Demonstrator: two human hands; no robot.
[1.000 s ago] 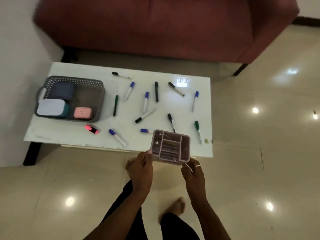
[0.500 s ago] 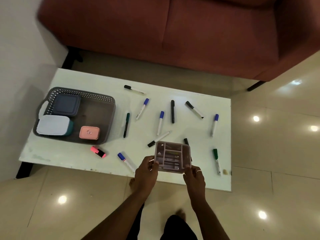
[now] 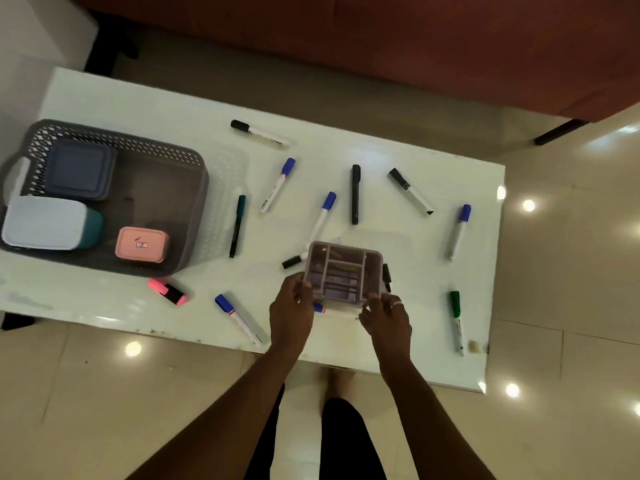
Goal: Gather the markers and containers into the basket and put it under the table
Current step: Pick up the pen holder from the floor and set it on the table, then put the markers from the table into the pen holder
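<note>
My left hand and my right hand hold a small purple compartment box by its near corners, above the white table. A grey basket stands at the table's left end with a dark blue container, a white-lidded teal container and a pink container inside. Several markers lie scattered on the table, among them a blue-capped one, a green-capped one and a pink highlighter. The box hides parts of two or three markers.
A dark red sofa stands just behind the table. A white wall borders the table's left end. Glossy beige floor tiles lie to the right and in front, where my legs stand.
The view has closed in on the table. Both hands have carried the purple box forward from the table's near edge to over the markers.
</note>
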